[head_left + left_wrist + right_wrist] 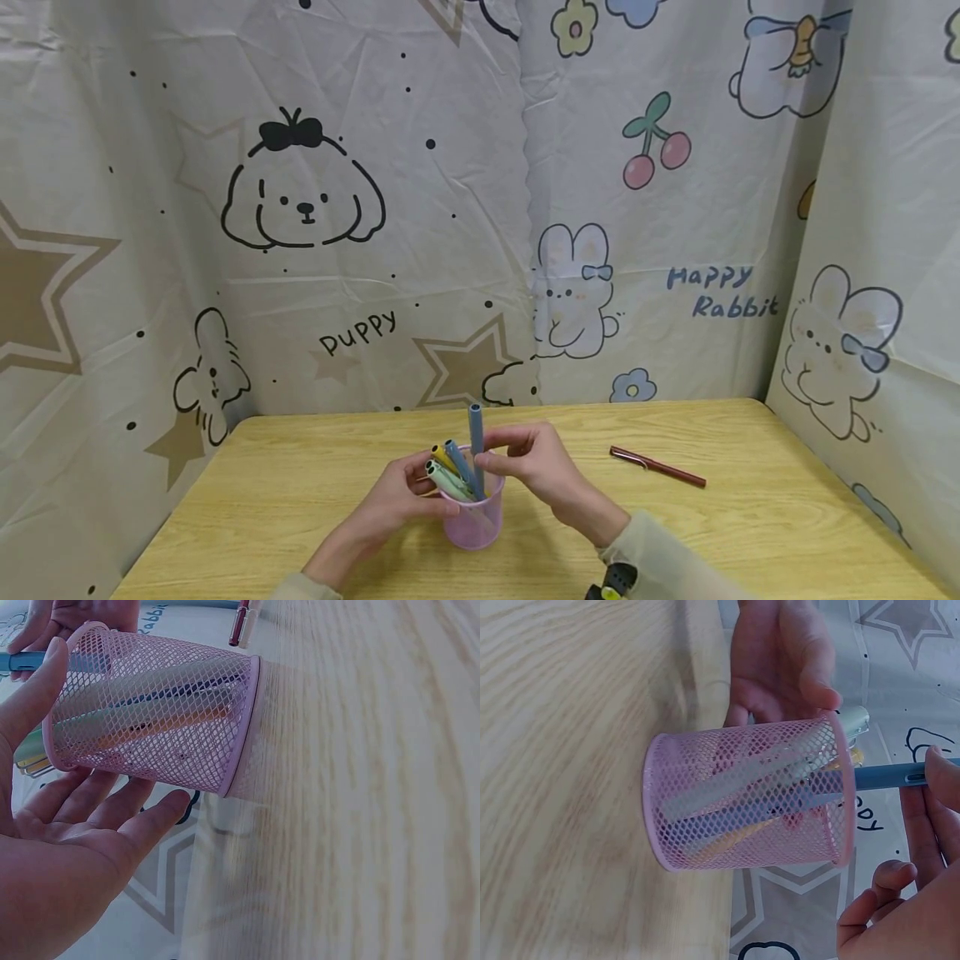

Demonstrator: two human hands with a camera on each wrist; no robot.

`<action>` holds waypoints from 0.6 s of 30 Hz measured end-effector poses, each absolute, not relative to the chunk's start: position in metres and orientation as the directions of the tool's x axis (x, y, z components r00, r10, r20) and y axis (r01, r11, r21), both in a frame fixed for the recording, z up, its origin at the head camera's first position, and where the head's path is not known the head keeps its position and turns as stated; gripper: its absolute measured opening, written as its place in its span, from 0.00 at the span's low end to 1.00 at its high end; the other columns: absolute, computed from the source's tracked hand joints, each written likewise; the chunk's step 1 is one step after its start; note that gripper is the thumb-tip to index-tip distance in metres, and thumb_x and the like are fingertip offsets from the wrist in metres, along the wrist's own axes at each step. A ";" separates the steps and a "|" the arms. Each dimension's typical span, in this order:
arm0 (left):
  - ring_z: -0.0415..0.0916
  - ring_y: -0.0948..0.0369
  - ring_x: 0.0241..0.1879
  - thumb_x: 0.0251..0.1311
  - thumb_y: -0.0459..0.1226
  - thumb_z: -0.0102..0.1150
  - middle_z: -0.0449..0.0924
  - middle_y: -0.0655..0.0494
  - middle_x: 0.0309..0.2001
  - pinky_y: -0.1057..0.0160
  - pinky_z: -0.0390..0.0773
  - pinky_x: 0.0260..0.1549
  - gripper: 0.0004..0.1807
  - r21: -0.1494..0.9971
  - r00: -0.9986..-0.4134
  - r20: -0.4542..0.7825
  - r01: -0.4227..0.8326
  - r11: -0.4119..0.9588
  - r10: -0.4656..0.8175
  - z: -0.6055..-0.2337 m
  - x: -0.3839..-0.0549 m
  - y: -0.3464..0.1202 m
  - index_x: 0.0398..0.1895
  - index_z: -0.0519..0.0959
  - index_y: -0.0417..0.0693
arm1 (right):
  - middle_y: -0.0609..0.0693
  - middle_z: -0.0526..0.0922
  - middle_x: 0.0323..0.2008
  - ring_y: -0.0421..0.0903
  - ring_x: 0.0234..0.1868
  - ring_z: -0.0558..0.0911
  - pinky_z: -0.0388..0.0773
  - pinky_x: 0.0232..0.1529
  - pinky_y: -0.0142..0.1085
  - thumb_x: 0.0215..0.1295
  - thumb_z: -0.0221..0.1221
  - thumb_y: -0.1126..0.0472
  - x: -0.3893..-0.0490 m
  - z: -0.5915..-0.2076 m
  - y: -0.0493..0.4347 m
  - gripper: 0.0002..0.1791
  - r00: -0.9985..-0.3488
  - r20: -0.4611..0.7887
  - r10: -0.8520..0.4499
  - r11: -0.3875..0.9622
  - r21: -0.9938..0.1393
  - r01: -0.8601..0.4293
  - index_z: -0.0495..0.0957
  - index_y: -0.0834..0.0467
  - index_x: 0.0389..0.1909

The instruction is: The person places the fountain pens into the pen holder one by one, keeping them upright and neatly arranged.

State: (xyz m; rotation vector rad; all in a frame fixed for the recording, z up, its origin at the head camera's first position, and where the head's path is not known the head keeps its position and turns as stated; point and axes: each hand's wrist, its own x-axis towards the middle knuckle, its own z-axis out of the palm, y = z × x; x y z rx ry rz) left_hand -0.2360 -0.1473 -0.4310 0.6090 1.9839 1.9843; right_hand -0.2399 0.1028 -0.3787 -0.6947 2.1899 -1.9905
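A pink mesh pen holder (474,529) stands upright on the table with several pens in it. My left hand (390,504) is around its left side, thumb at the rim in front and fingers on the far side. Between thumb and fingers, my right hand (542,468) pinches a blue pen (476,427), which points upward with its lower end inside the holder. Leaning to the left in the holder are a second blue pen (459,460), a yellow pen (438,452) and light green pens (442,477). Through the mesh, their lower parts show in both wrist views.
To the right on the wooden table (322,450) lies a dark red pen (660,467) with a clip. Printed curtains (450,275) rise behind the table and along both sides. A black watch-like band (619,577) is on the right sleeve.
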 end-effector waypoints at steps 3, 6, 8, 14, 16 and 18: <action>0.83 0.49 0.58 0.59 0.30 0.77 0.83 0.41 0.57 0.61 0.83 0.53 0.38 0.994 -0.878 0.102 0.103 -0.024 0.468 -0.431 -0.236 -0.147 0.71 0.71 0.30 | 0.53 0.91 0.46 0.39 0.34 0.76 0.76 0.39 0.31 0.67 0.72 0.63 -0.239 -0.380 0.104 0.17 -0.893 0.213 -0.398 0.050 -0.966 -0.253 0.86 0.71 0.51; 0.82 0.49 0.58 0.59 0.30 0.77 0.83 0.41 0.57 0.61 0.83 0.53 0.38 0.994 -0.880 0.104 0.106 -0.021 0.464 -0.432 -0.237 -0.147 0.71 0.71 0.30 | 0.54 0.91 0.45 0.40 0.34 0.76 0.75 0.39 0.31 0.67 0.72 0.63 -0.238 -0.381 0.104 0.16 -0.896 0.204 -0.394 0.064 -0.967 -0.248 0.87 0.69 0.50; 0.83 0.49 0.58 0.58 0.30 0.77 0.83 0.41 0.57 0.61 0.83 0.53 0.38 0.994 -0.880 0.106 0.110 -0.019 0.463 -0.432 -0.237 -0.147 0.71 0.71 0.30 | 0.54 0.91 0.44 0.40 0.33 0.75 0.74 0.38 0.31 0.66 0.72 0.63 -0.237 -0.382 0.104 0.15 -0.900 0.198 -0.389 0.074 -0.967 -0.245 0.87 0.68 0.49; 0.83 0.49 0.57 0.58 0.29 0.77 0.83 0.40 0.57 0.61 0.83 0.53 0.38 0.993 -0.879 0.113 0.118 -0.017 0.463 -0.434 -0.238 -0.147 0.70 0.71 0.29 | 0.54 0.91 0.43 0.41 0.33 0.75 0.74 0.37 0.31 0.66 0.72 0.63 -0.237 -0.384 0.105 0.14 -0.907 0.183 -0.380 0.088 -0.968 -0.233 0.88 0.67 0.49; 0.83 0.49 0.57 0.58 0.29 0.78 0.83 0.40 0.57 0.61 0.83 0.53 0.38 0.993 -0.879 0.112 0.118 -0.016 0.464 -0.434 -0.238 -0.147 0.70 0.71 0.29 | 0.54 0.91 0.44 0.42 0.35 0.76 0.74 0.38 0.32 0.66 0.72 0.63 -0.237 -0.384 0.105 0.15 -0.906 0.183 -0.382 0.090 -0.968 -0.234 0.88 0.67 0.49; 0.83 0.49 0.57 0.58 0.29 0.78 0.83 0.41 0.57 0.61 0.83 0.53 0.38 0.993 -0.879 0.109 0.115 -0.015 0.464 -0.434 -0.238 -0.147 0.70 0.71 0.30 | 0.55 0.91 0.45 0.43 0.37 0.77 0.76 0.39 0.32 0.66 0.72 0.63 -0.238 -0.385 0.105 0.14 -0.904 0.184 -0.386 0.090 -0.968 -0.235 0.88 0.67 0.49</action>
